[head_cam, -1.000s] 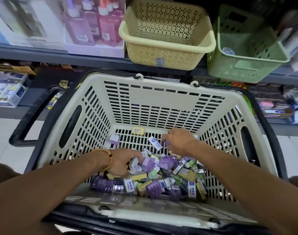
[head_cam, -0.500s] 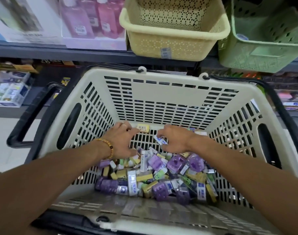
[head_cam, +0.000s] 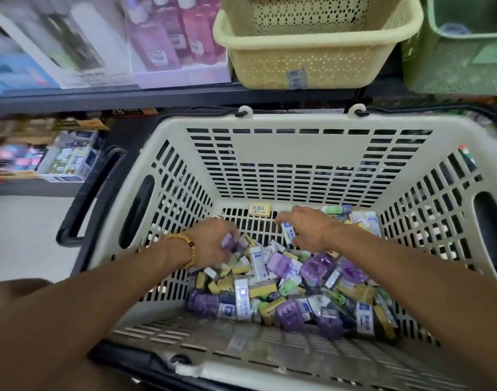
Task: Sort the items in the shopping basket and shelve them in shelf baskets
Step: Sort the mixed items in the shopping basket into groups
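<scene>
While both arms reach down into the shopping basket (head_cam: 298,153), the head view, the only one, looks straight into it: a cream slotted tub with a dark handle (head_cam: 80,210) folded down at the left. The task's items lie as a loose pile of small packets (head_cam: 284,289) on the basket floor, heaped toward the near and right side, mixed purple, yellow, white-and-blue and green. One yellow packet (head_cam: 260,210) sits alone against the far wall, apart from the heap.

Left hand (head_cam: 213,244), bead bracelet (head_cam: 189,248) at the wrist: fingers curled down at the pile's far-left edge, apparently closing on a purple packet (head_cam: 227,241); motion blur there, so the grip is a judgement, not certain.

Right hand (head_cam: 306,230): palm down, fingers bent, thumb and fingers pinching a white-and-blue packet (head_cam: 289,232) lifted a little off the heap.

On the shelf just above the basket's far rim: a yellow shelf basket (head_cam: 312,63) and, to its right, a green shelf basket (head_cam: 467,60). The yellow one looks empty as far as its inside shows; something pale lies in the green one. Pink and purple bottles (head_cam: 171,32) stand left of them, boxed goods (head_cam: 69,156) on the lower shelf.

Judgement: sorting is early, nearly everything unsorted. Two hands working separate colours suggests picking by kind, and the shopping basket is likely parked under the shelf baskets to keep the lift short
</scene>
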